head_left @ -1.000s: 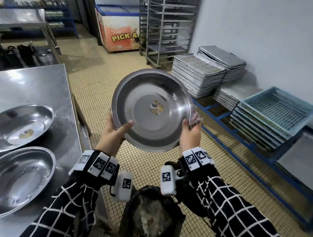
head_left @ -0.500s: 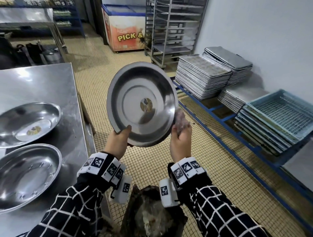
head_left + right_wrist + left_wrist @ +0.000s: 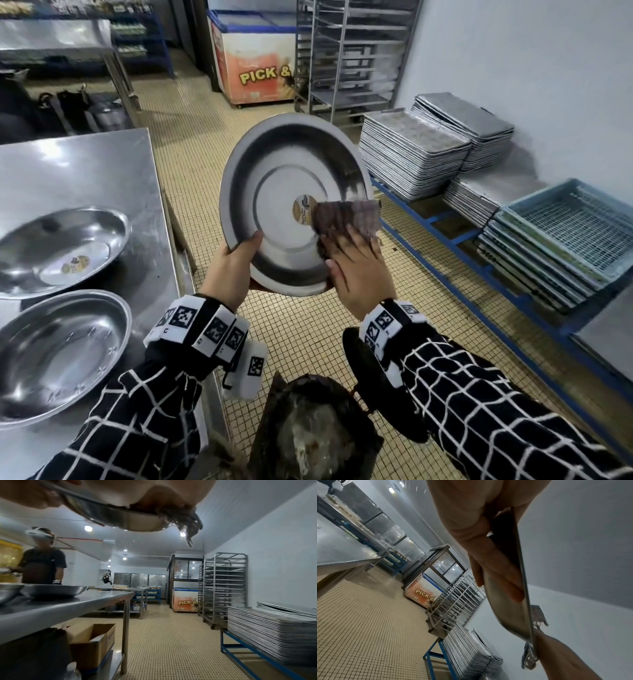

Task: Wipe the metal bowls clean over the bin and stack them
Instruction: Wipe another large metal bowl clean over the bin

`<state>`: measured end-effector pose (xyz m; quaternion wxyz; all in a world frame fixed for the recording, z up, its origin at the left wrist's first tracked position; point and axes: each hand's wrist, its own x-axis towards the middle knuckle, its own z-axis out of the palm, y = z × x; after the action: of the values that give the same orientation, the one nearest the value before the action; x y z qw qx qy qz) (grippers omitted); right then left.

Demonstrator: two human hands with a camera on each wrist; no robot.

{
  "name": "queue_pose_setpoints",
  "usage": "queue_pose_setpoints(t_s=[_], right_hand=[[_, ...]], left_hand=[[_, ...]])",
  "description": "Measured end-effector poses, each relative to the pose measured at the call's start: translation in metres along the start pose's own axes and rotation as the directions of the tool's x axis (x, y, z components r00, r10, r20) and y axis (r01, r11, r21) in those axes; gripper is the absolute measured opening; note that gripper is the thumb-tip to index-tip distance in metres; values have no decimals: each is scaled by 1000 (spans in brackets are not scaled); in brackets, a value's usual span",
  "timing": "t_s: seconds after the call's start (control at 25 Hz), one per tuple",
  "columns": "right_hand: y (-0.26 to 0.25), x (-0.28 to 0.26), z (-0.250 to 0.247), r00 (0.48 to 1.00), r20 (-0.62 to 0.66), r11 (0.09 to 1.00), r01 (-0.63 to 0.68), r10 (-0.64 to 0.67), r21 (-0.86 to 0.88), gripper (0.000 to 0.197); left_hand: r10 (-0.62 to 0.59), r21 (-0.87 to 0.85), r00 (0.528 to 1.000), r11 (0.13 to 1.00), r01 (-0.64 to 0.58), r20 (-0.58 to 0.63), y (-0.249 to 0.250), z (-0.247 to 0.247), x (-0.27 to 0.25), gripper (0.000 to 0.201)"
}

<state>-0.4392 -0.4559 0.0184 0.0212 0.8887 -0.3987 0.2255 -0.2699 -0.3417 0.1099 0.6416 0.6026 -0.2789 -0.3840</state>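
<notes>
The metal bowl (image 3: 291,205) is held tilted on edge above the bin (image 3: 315,435), its hollow facing the person. The left hand (image 3: 233,267) grips the bowl's lower left rim: the thumb lies inside the hollow, and in the left wrist view its fingers (image 3: 501,566) stretch flat along the back of the bowl. The right hand (image 3: 359,270) presses a dark cloth (image 3: 346,216) against the inside of the bowl with fingers spread flat over it; the cloth covers the right part of the hollow, just beside the round sticker (image 3: 303,209) at the bowl's centre, and hangs over the rim. Left of the held bowl, two more bowls (image 3: 58,250) (image 3: 58,353) lie side by side on the counter (image 3: 85,178).
</notes>
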Motion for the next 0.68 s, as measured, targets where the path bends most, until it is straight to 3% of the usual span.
queue_pose_setpoints(t_s=[0.24,0.36,0.48,0.6,0.68], right_hand=[[-77,-30,-3,999,-41,900,10,9,436,54],[-59,-21,3,984,-52,897,-130,168,423,60],[-23,4,-2,939,-84,846,-257,332,467,57],[-1,25,-19,918,-183,860,-240,352,451,57],[6,34,-32,896,-182,835,-281,404,472,60]], left_hand=[[4,-43,998,999,-7,-71,-11,7,17,9],[-44,-95,997,995,37,-71,-18,13,14,30],[-85,-89,996,993,83,-20,-20,17,8,25],[-92,-109,995,989,96,35,-21,15,3,13],[-112,-109,992,987,117,55,-23,9,0,13]])
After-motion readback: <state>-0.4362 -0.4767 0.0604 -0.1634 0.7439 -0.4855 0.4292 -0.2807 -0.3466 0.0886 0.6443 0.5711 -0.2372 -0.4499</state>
